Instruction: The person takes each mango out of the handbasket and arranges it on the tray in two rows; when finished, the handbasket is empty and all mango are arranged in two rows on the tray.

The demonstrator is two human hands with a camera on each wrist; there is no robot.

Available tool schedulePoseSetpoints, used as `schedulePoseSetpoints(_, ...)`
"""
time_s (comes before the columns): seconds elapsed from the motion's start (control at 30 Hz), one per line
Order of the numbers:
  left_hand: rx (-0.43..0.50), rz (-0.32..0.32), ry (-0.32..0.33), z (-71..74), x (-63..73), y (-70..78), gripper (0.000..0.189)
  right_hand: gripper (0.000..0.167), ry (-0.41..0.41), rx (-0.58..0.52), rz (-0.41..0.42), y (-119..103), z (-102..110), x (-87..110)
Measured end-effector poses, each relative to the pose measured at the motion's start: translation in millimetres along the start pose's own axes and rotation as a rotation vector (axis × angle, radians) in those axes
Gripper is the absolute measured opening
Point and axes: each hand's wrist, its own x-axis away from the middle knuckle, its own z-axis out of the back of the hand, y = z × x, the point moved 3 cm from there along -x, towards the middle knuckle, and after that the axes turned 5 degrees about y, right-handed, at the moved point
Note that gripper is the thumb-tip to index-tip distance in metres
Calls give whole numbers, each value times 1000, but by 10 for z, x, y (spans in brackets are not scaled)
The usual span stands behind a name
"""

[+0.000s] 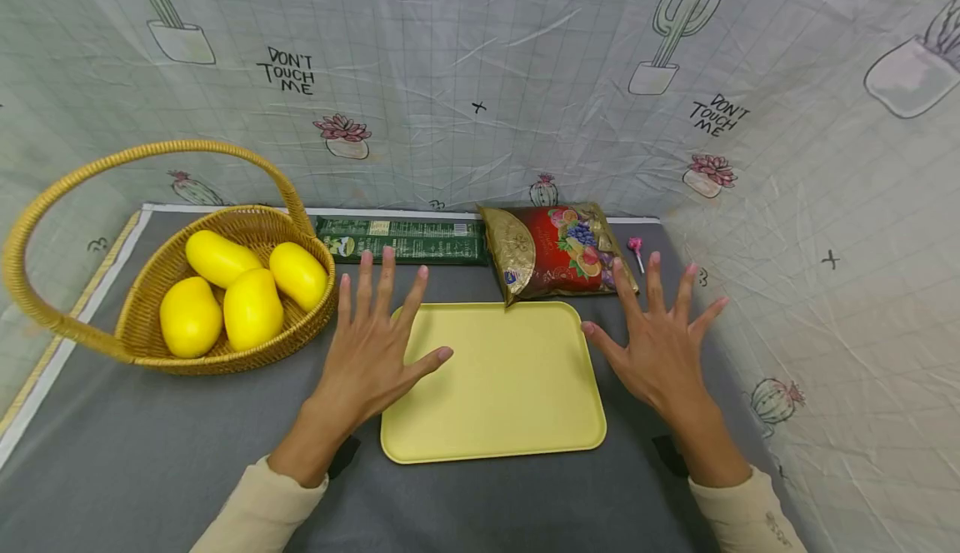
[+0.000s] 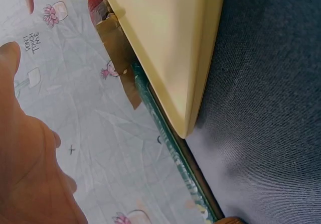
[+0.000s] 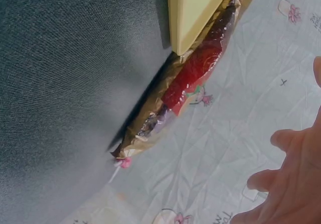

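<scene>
The yellow tray [image 1: 491, 386] lies flat in the lower middle of the head view, its long axis running left to right and its short ends facing the two hands. The left hand [image 1: 367, 363] is over its left side and the right hand [image 1: 662, 361] is beside its right end; they are well apart, fingers straight and fanned, holding nothing. Handling the tray well would probably mean keeping both palms level and, for any grip, taking the short ends evenly so it does not tip; the thumbs should stay clear of the candy bag [image 1: 551, 249] at its upper edge. That bag also lies longest left to right, tilted slightly, as does the green packet [image 1: 438, 246] to its left. The lollipop [image 1: 636, 245], at the bag's right, has its pink head toward the top of the frame and its stick slanting down and right.
</scene>
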Motion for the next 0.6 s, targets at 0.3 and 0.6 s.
schedulePoseSetpoints(0.3,11,-6,5,-2,-6,-16,108,96,-18,7,1,-22,-15,1)
schedulePoseSetpoints(0.6,129,73,147,97,111,-87,101,94,41,-61,50,-228,-2,-69)
